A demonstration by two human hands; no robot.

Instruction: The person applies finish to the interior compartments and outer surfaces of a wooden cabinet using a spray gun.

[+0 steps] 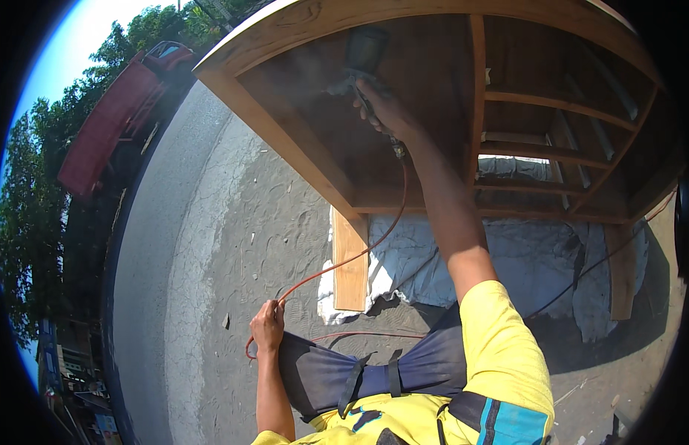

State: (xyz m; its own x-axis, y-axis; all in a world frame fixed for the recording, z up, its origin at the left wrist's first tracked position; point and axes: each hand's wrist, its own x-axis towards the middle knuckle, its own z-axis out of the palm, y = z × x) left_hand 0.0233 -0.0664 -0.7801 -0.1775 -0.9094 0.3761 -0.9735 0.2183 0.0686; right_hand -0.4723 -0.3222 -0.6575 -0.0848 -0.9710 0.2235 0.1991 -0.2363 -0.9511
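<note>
My right hand [387, 110] reaches up inside a wooden cabinet [285, 122], its fingers wrapped round the handle of a spray gun. The spray gun [367, 53] has a dark cup on top, and a pale mist hangs at its left side, near the cabinet's inner wall. A red air hose [385, 236] runs from the base of the handle down to my left hand [267, 326], which is closed round it by my knee. The gun's nozzle is hard to make out in the shade.
Drawer frames with metal runners [600, 141] fill the cabinet's right side. White sheeting [415, 256] lies beneath, around the wooden legs [350, 267]. More hose crosses the sandy ground [263, 215]. A paved road [155, 222] and a red truck [111, 126] are at the left.
</note>
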